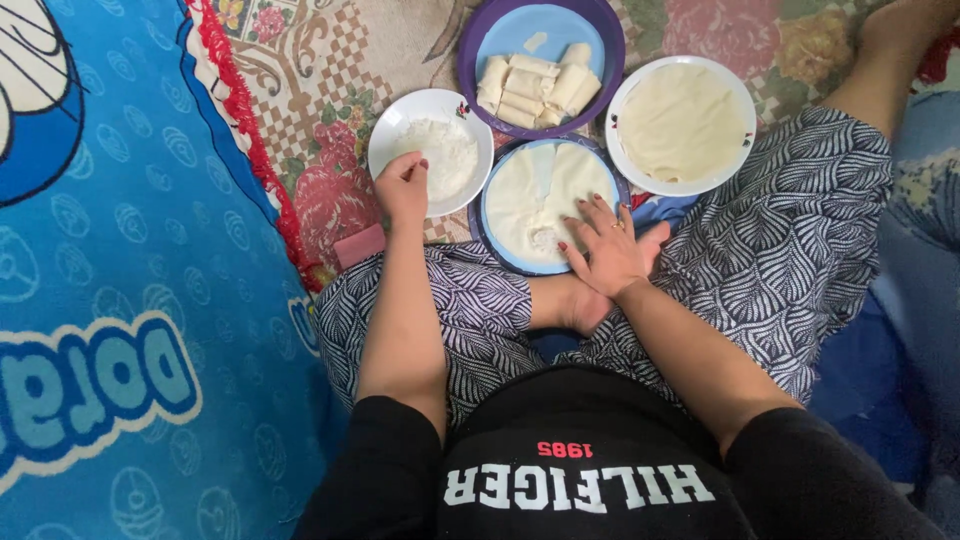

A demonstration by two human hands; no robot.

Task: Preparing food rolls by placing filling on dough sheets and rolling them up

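Surrounding the flat wrapper (545,190): filling bowl (432,150), rolls plate (541,60), wrapper stack (682,122).

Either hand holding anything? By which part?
Left hand dips its fingertips into white filling in the small white bowl; a pinch can't be confirmed. Right hand lies flat on the pale dough sheet, gripping nothing.

Left hand (402,188) at white bowl (433,163) of filling, right hand (610,250) flat on dough sheet (545,192).

A home floor: patterned floral rug (330,110), blue cartoon blanket (120,300), food plates (480,120).
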